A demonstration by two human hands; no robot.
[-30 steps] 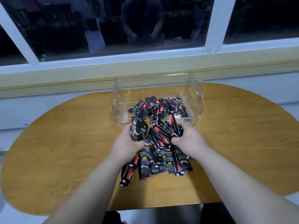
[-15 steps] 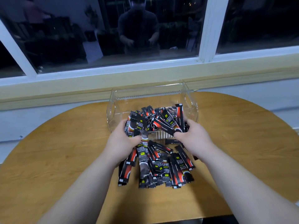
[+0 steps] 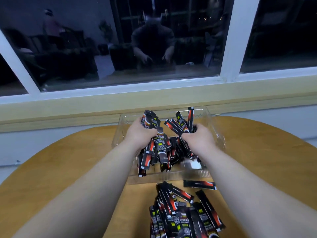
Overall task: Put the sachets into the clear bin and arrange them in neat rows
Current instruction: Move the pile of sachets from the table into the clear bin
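Above the clear bin [image 3: 217, 134] my left hand [image 3: 139, 133] grips a thick bunch of black-and-red sachets [image 3: 158, 148], their lower ends hanging down into it. My right hand [image 3: 197, 137] grips a smaller bunch of sachets [image 3: 181, 124] that fans upward over the bin. More sachets lie jumbled on the bin's floor beneath both hands. A loose pile of sachets [image 3: 181, 215] remains on the wooden table [image 3: 68, 169] in front of the bin, with one single sachet [image 3: 199, 184] lying just before the bin's near wall.
The oval table stands against a wall below a pale window ledge [image 3: 85, 107] and a dark window. The bin sits at the table's far middle.
Both hands have lifted their bunches of sachets off the table pile and carried them forward over the bin. The camera has tilted, so the leftover pile now sits lower in view.
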